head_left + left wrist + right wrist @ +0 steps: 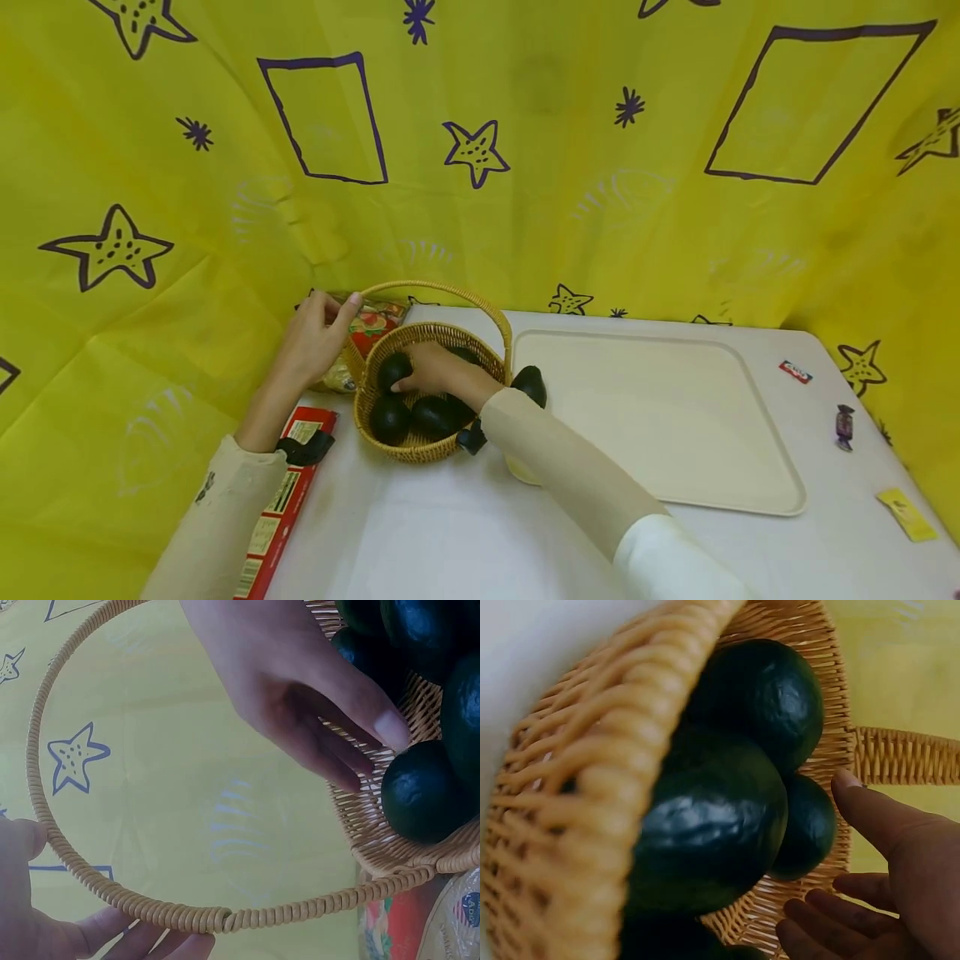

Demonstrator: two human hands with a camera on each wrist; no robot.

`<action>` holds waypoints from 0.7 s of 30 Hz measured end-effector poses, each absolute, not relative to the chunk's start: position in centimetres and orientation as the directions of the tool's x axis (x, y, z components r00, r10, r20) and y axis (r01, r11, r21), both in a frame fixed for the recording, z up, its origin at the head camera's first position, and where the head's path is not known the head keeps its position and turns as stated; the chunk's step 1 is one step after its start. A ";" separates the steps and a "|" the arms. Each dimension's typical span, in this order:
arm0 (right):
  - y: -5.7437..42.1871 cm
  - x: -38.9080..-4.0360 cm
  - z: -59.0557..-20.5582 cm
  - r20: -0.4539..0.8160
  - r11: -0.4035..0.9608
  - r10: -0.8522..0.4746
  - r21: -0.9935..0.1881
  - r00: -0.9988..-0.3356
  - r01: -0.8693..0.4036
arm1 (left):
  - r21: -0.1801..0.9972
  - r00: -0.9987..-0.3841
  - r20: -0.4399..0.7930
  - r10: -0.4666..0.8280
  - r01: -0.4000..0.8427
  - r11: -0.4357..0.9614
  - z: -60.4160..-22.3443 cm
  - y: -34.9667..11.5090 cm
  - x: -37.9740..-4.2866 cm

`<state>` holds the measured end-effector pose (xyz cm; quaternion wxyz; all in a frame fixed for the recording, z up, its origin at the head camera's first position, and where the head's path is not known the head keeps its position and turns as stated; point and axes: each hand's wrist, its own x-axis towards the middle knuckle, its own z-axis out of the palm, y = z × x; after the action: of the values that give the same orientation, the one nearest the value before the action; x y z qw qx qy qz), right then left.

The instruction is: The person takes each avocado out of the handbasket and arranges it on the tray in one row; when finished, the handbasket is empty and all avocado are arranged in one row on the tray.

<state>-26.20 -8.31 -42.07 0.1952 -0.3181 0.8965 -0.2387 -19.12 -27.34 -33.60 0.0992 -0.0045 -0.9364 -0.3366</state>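
My left hand [311, 342] holds the arched handle [172, 915] of a wicker basket [420, 453], its thumb on one side and fingers on the other. Several dark green avocados [390, 421] lie in the basket. Reaching inside over the near right rim is my right hand [435, 368], its fingers loosely bent and the thumb apart from them. Its thumb tip is close by one avocado [427, 791] at the basket's left side; whether they touch, I cannot tell. In the right wrist view the right hand [900, 892] has nothing between thumb and fingers.
Right of the basket lies a cream tray [660, 417], with another dark green avocado [531, 383] near its left edge. A long red box [281, 508] lies at left, and food packets [371, 325] sit behind the basket. Small wrapped sweets [844, 427] lie at far right.
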 end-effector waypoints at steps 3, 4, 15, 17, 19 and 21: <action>-9.2 -26.4 -42.3 -0.204 0.702 -0.649 -0.531 -0.733 -0.474 | 0.630 -0.981 0.187 -0.056 0.076 0.773 -33.5 -27.3 -19.1; -9.4 -26.5 -42.4 -0.207 0.709 -0.642 -0.525 -0.738 -0.470 | 0.629 -0.981 0.189 -0.055 0.078 0.773 -33.4 -27.2 -19.1; -11.0 -26.5 -43.3 -0.235 0.755 -0.623 -0.430 -0.746 -0.495 | 0.633 -0.976 0.209 -0.062 0.087 0.769 -33.6 -27.0 -19.0; -11.2 -26.4 -43.3 -0.219 0.749 -0.638 -0.399 -0.738 -0.529 | 0.634 -0.975 0.213 -0.062 0.090 0.768 -33.7 -27.0 -19.0; -11.3 -26.4 -43.3 -0.204 0.742 -0.654 -0.361 -0.728 -0.565 | 0.636 -0.975 0.215 -0.062 0.092 0.766 -33.7 -27.1 -19.1; -11.5 -26.3 -43.2 -0.202 0.738 -0.664 -0.330 -0.720 -0.588 | 0.639 -0.975 0.214 -0.064 0.090 0.764 -33.7 -27.2 -19.1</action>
<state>-26.34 -11.45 -43.22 0.1550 -0.3405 0.9193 -0.1221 -19.11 -27.18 -33.74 0.1120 -0.0072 -0.9324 -0.3436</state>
